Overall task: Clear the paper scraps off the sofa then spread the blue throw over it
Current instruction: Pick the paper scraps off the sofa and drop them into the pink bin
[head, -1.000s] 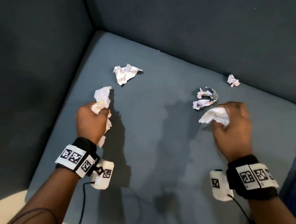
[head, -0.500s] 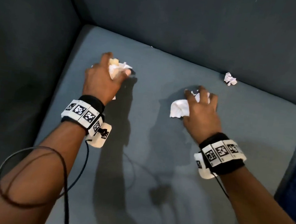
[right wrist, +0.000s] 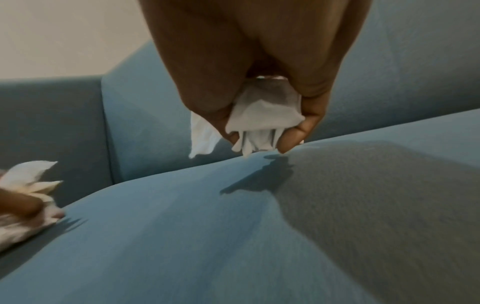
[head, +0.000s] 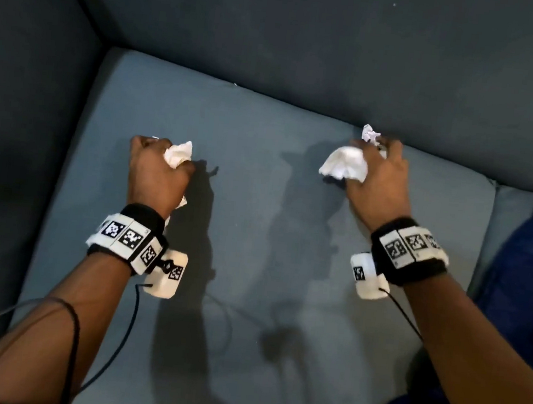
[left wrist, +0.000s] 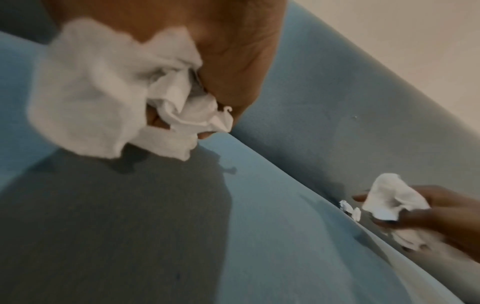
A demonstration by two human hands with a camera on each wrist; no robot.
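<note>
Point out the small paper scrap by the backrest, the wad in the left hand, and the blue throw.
small paper scrap (head: 370,134), head view, its crumpled middle
wad in the left hand (head: 179,154), head view, part showing above the fist
blue throw (head: 527,262), head view, its folded edge

Both hands (head: 159,174) now fisted on gathered scraps (head: 344,167) — right reaching the last small scrap (head: 370,134).

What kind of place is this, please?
Probably a living room at home. A blue-grey sofa with a backrest and an armrest fills the view, a pale wall rises behind it, and a blue throw lies at its right end.
</note>
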